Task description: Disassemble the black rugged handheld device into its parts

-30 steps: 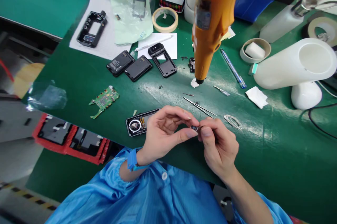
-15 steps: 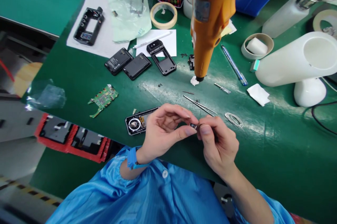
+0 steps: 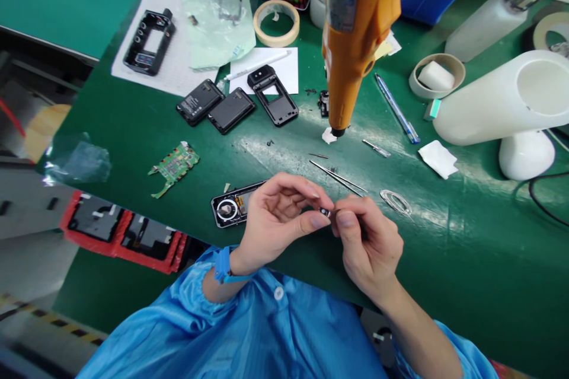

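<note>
My left hand (image 3: 278,222) and my right hand (image 3: 368,245) meet above the near edge of the green mat (image 3: 444,260). Together they pinch a tiny dark part (image 3: 326,212) between thumbs and forefingers. Just behind my left hand lies an opened black device with a round speaker (image 3: 233,209). Metal tweezers (image 3: 338,178) lie on the mat beyond my fingertips. An orange electric screwdriver (image 3: 355,35) hangs tip-down over the mat.
A green circuit board (image 3: 175,166) lies at the left. Black housings and covers (image 3: 231,107) sit further back by white paper. Tape rolls (image 3: 276,22), a blue pen (image 3: 395,108), a wire coil (image 3: 395,201) and a white lamp (image 3: 511,106) stand around. Red trays (image 3: 120,233) sit below the table edge.
Both hands keep pinching the tiny part, with only slight finger shifts. The view has tilted a little, nothing on the mat moved.
</note>
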Action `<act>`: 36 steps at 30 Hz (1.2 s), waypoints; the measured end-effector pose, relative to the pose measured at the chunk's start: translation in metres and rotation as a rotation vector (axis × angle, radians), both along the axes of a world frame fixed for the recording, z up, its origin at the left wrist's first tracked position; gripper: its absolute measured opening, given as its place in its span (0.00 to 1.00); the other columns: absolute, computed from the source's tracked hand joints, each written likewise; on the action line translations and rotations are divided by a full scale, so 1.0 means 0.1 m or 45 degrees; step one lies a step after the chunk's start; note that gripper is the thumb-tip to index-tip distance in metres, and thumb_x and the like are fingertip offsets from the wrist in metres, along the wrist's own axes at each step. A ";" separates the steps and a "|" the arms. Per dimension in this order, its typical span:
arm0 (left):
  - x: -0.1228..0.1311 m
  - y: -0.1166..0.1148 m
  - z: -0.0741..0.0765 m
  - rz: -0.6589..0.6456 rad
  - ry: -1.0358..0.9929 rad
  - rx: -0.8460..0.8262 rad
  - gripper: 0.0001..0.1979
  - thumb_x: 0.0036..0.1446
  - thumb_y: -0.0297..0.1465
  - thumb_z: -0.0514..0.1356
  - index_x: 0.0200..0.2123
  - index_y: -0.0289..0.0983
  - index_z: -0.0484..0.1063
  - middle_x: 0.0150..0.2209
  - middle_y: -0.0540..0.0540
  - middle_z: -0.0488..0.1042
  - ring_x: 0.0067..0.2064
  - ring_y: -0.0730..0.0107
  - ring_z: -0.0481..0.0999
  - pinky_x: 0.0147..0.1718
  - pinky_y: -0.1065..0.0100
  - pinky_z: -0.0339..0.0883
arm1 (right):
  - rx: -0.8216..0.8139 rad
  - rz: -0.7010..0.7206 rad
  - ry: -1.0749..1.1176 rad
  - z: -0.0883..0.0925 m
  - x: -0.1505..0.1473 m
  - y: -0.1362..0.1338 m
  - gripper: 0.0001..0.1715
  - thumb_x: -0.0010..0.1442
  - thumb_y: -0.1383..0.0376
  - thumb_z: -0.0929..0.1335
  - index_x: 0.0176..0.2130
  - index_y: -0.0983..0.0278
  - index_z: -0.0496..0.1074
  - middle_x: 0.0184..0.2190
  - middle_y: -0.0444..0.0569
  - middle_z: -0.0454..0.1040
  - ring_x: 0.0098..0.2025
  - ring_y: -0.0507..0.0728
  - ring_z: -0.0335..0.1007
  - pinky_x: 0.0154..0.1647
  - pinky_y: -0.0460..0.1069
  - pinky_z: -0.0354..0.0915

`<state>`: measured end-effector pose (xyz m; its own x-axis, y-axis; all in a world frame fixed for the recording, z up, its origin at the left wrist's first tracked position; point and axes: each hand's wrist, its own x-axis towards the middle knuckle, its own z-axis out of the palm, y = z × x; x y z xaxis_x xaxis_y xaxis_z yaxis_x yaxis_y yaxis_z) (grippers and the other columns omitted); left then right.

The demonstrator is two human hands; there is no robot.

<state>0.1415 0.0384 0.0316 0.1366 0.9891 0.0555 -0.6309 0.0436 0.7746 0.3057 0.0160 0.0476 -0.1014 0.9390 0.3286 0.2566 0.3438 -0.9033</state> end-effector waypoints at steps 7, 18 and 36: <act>0.00 0.00 0.03 -0.082 -0.142 -0.074 0.16 0.60 0.17 0.78 0.46 0.41 0.86 0.42 0.52 0.90 0.45 0.81 0.90 0.48 0.83 0.83 | -0.011 -0.001 0.013 -0.01 -0.01 -0.01 0.10 0.81 0.71 0.67 0.44 0.58 0.72 0.32 0.38 0.70 0.30 0.48 0.66 0.32 0.45 0.65; 0.01 0.02 0.02 -0.076 -0.158 -0.083 0.15 0.62 0.18 0.77 0.46 0.42 0.86 0.42 0.54 0.90 0.44 0.82 0.90 0.48 0.82 0.84 | -0.226 -0.077 0.204 0.02 0.00 -0.01 0.13 0.83 0.64 0.67 0.44 0.58 0.79 0.31 0.40 0.75 0.29 0.49 0.69 0.31 0.45 0.68; 0.03 0.09 0.00 0.269 -0.169 -0.190 0.12 0.58 0.25 0.82 0.37 0.40 0.83 0.38 0.55 0.89 0.37 0.83 0.89 0.43 0.84 0.84 | -0.796 0.288 0.713 0.10 0.13 0.05 0.24 0.82 0.59 0.71 0.70 0.36 0.78 0.47 0.45 0.78 0.26 0.45 0.55 0.21 0.41 0.58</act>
<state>0.1449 0.0477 0.0312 -0.0724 0.9934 -0.0890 -0.7337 0.0075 0.6794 0.3188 0.0213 0.0577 -0.2848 0.9409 -0.1836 -0.2965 -0.2686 -0.9165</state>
